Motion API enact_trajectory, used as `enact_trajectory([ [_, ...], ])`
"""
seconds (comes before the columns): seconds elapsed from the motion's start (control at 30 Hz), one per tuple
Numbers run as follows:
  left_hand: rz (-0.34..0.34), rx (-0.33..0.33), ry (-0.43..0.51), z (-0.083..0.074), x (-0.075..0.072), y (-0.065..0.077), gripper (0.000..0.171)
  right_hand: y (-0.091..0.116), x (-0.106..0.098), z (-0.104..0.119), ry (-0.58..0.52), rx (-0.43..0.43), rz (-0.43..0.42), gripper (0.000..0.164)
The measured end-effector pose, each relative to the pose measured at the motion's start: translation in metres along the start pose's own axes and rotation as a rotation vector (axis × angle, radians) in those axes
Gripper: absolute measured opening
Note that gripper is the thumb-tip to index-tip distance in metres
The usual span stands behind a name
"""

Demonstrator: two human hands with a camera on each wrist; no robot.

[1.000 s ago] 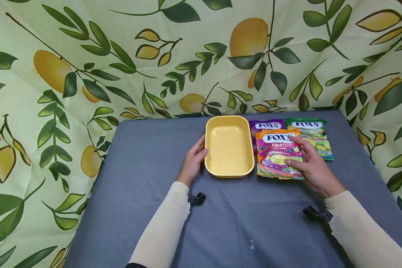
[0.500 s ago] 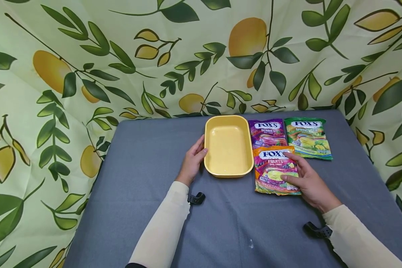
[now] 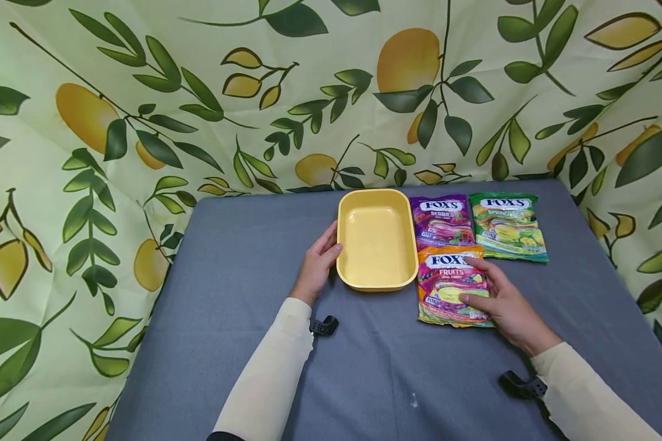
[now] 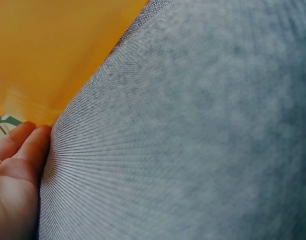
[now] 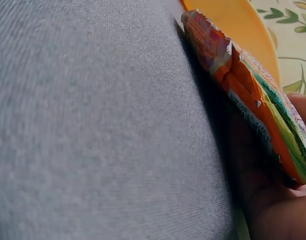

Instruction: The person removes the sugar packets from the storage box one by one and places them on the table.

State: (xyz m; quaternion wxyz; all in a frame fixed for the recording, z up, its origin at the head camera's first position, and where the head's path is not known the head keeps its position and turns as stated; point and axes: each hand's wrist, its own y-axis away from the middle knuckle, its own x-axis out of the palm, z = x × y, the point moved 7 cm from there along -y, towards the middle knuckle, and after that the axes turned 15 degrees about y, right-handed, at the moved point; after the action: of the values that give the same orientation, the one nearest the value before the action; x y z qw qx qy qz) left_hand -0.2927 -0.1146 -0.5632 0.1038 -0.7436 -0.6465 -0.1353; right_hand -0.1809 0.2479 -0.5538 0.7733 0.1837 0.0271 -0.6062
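Observation:
My right hand (image 3: 515,309) grips a bag of candy (image 3: 452,288) by its right side, thumb over the front. The bag is orange and magenta, labelled FOX'S Fruits, and lies in front of a purple Berries bag. Seen edge-on in the right wrist view, the candy bag (image 5: 252,95) has fingers (image 5: 247,170) beneath it, partly in shadow. To its left stands a yellow rectangular tray (image 3: 377,286) with nothing inside. Against the tray's left wall rest the fairly straight fingers of my left hand (image 3: 315,269). The left wrist view shows those fingers (image 4: 35,142) at the tray's lower corner.
Behind the held bag, a purple Berries candy bag (image 3: 442,222) lies close to the tray's right side. A green Spring Tea candy bag (image 3: 510,226) lies right of it. Grey cloth (image 3: 243,257) covers the table, and a leaf-patterned curtain (image 3: 331,79) hangs behind.
The right hand has drawn the Fruits bag toward the person, off the purple and green bags, which now show more fully. The left hand and tray have stayed put.

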Motion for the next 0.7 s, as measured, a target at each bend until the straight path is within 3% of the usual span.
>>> enact_trajectory([
  [0.17, -0.001, -0.006, -0.003, 0.001, 0.0, -0.002, 0.057, 0.0, -0.002, 0.002, 0.094, 0.054, 0.002, 0.079],
  [0.37, -0.001, -0.005, -0.003, 0.001, -0.001, -0.002, 0.056, -0.001, -0.004, 0.007, 0.321, 0.108, 0.02, 0.082],
  [0.53, 0.006, -0.004, 0.015, 0.001, -0.001, -0.002, 0.057, 0.002, -0.01, 0.018, 0.477, 0.067, 0.001, 0.076],
  [0.7, 0.002, -0.003, 0.015, 0.002, -0.002, -0.002, 0.056, 0.007, -0.02, 0.02, 0.52, 0.037, -0.049, 0.069],
])
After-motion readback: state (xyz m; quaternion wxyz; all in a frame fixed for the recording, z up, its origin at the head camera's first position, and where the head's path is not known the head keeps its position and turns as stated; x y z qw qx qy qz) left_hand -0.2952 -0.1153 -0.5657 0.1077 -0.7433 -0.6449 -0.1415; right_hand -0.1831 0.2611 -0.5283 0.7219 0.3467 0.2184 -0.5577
